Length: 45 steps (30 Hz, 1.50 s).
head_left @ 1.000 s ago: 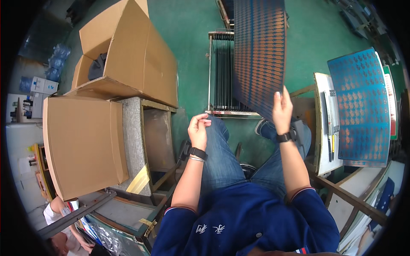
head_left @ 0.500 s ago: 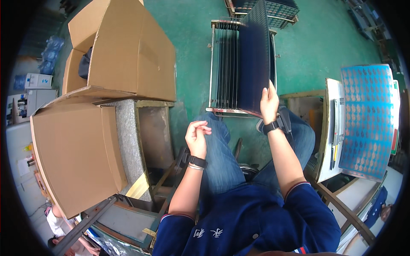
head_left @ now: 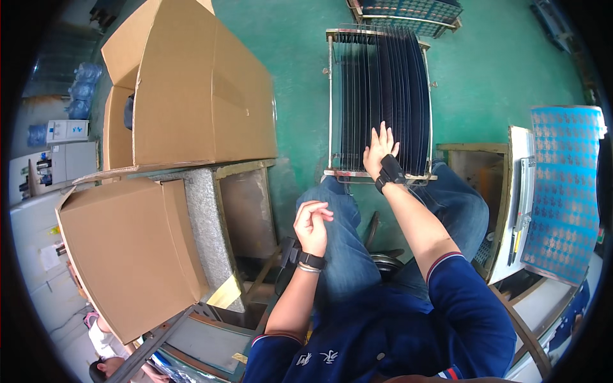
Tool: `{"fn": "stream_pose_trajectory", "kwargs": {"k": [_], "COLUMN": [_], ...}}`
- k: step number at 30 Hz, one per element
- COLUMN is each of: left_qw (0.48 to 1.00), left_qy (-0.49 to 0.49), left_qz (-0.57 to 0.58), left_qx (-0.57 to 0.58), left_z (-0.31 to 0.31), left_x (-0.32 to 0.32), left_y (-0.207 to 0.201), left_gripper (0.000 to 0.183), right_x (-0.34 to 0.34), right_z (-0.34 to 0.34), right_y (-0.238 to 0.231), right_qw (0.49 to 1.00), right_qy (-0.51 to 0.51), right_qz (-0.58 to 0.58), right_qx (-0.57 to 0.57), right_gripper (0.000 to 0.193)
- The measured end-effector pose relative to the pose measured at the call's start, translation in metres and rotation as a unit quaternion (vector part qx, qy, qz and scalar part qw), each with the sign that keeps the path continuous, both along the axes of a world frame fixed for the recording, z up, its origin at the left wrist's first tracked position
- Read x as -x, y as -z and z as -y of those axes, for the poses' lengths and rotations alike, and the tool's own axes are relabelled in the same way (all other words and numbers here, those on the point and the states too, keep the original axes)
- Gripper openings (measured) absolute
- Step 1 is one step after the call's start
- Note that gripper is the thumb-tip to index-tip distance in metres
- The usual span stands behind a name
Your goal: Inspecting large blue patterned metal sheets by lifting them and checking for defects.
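Note:
My right hand (head_left: 382, 153) is over the near part of a metal rack (head_left: 331, 115), its fingers spread and pointing away from me. Beneath and beyond it, thin dark sheets (head_left: 408, 83) stand on edge, packed side by side in the rack. Nothing is held in that hand; whether its fingertips touch the sheets I cannot tell. Above my left thigh hangs my left hand (head_left: 313, 225), its fingers curled in loosely, with no object showing in them. Both wrists wear black straps.
Large cardboard boxes (head_left: 198, 83) fill the left side, beside a grey-sided stand (head_left: 205, 223). On the right, a blue patterned sheet (head_left: 562, 191) leans by a white board (head_left: 507, 217) with tools. A second rack (head_left: 408, 19) stands farther off. Another person (head_left: 105, 345) is at lower left.
The dark sheet that my right hand held raised now stands among the others in the rack. That hand has let go and moved left, fingers spread. My left hand stays curled.

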<state>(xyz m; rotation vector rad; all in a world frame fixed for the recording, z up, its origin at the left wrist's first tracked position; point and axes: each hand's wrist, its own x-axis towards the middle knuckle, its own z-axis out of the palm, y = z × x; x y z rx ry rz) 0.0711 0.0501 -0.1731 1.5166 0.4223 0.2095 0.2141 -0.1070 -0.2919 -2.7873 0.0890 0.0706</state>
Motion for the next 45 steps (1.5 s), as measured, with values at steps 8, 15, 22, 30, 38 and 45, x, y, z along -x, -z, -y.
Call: {"fn": "stream_pose_trajectory", "kwargs": {"k": [8, 15, 22, 30, 38, 45], "left_qw": [1.0, 1.0, 0.996, 0.9, 0.917, 0.917], "left_qy": [0.012, -0.003, 0.0, 0.122, 0.163, 0.165], "left_qz": [0.004, 0.013, 0.014, 0.032, 0.044, 0.061], "left_qx": [-0.02, -0.002, 0.092, 0.417, 0.361, 0.359], "left_z": [0.003, 0.0, -0.003, 0.036, 0.047, 0.04], "left_x": [-0.002, 0.001, 0.005, -0.002, 0.022, 0.042], "left_y": [-0.002, 0.0, 0.012, -0.071, -0.11, -0.133], "left_gripper": [0.021, 0.02, 0.019, 0.04, 0.034, 0.036], "right_x": [0.003, 0.017, 0.084, 0.183, 0.213, 0.224], "right_z": [0.01, 0.047, 0.22, 0.24, 0.228, 0.224], "right_y": [0.013, -0.1, -0.24, -0.267, -0.27, -0.275], "right_qw": [1.0, 0.987, 0.862, 0.751, 0.697, 0.687], "right_qy": [0.029, 0.008, 0.047, 0.08, 0.072, 0.03], "right_qz": [-0.006, 0.009, -0.014, 0.004, 0.003, -0.003], "right_qx": [-0.002, -0.16, -0.505, -0.655, -0.713, -0.726], "right_gripper": [0.03, 0.034, 0.029, 0.041, 0.045, 0.048]}}
